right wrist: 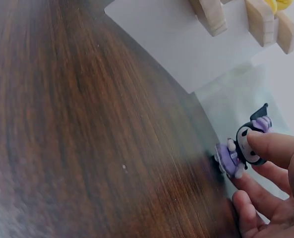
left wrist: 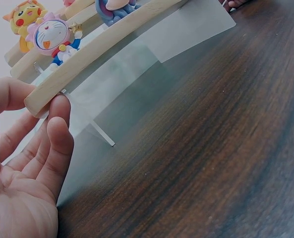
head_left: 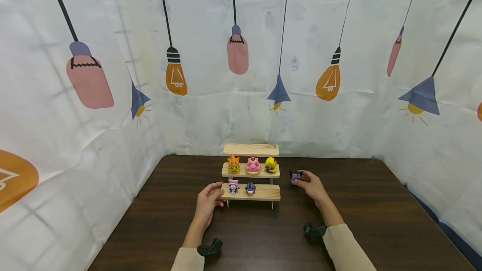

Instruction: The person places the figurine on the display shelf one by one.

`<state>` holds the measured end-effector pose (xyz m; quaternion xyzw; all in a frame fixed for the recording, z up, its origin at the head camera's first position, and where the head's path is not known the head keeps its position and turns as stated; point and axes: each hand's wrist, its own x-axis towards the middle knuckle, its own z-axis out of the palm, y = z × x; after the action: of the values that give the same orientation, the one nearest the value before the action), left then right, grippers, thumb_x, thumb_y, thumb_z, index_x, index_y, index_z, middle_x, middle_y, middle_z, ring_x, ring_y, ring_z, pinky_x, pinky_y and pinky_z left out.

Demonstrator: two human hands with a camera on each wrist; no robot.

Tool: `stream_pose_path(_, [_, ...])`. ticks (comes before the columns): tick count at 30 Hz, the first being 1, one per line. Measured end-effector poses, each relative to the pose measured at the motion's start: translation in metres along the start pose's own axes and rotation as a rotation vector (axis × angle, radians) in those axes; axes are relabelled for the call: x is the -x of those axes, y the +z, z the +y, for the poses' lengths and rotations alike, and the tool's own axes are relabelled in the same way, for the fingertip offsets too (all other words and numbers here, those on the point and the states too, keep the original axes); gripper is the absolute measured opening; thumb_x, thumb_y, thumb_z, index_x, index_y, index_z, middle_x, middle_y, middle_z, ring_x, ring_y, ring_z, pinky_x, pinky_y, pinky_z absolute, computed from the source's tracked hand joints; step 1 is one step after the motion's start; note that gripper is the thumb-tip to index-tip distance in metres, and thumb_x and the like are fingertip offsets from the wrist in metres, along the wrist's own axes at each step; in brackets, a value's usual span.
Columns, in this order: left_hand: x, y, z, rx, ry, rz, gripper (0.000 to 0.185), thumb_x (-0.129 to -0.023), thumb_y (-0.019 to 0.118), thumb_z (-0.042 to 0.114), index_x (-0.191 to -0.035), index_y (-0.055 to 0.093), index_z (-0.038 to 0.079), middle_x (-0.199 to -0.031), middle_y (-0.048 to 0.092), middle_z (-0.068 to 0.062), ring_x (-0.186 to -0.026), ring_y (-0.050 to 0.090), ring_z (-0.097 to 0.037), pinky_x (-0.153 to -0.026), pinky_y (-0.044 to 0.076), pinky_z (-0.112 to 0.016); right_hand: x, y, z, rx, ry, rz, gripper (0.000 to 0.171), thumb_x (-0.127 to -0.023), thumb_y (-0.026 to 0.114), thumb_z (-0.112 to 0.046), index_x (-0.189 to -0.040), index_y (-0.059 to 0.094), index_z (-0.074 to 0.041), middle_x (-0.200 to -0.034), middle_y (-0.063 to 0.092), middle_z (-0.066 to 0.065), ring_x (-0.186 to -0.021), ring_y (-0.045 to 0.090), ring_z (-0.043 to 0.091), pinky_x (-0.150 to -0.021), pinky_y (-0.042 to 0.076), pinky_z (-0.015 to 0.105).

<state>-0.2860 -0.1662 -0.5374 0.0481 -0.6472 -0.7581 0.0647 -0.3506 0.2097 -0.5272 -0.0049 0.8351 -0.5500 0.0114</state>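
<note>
My left hand (head_left: pixel 206 202) grips the left end of the lowest board of a three-tier wooden display shelf (head_left: pixel 263 194), fingertips under the board in the left wrist view. A cat figurine with a pink frill (left wrist: pixel 51 37) and a blue-purple figurine (head_left: pixel 250 187) stand on that board. On the middle board are an orange-and-yellow figurine (head_left: pixel 234 163), a pink one (head_left: pixel 252 165) and a yellow one (head_left: pixel 270 165). Right of the shelf, my right hand (head_left: pixel 313 186) pinches a black-and-purple figurine (right wrist: pixel 229 157) by its head, thumb across its face.
The top board (head_left: pixel 251 149) of the shelf bears nothing. Thin legs (left wrist: pixel 103 134) hold up the lowest board. A dark wood-grain table (head_left: pixel 260 237) lies under everything, and a white curtain (head_left: pixel 203 124) printed with lamps hangs close behind its far edge.
</note>
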Motion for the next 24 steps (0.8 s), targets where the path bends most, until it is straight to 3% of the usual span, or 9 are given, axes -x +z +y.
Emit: stream_pose_path(24, [0.0002, 0.0001, -0.0002, 0.000, 0.012, -0.003, 0.034, -0.095, 0.063, 0.004, -0.127, 0.064, -0.004, -0.084, 0.071, -0.002, -0.066, 0.065, -0.015, -0.056, 0.054, -0.025, -0.0003, 0.0001, 0.0001, 0.011, 0.021, 0.002, 0.044, -0.099, 0.068, -0.027, -0.139, 0.060, -0.009, -0.139, 0.060, 0.021, -0.124, 0.056, 0.035, -0.100, 0.047, 0.047])
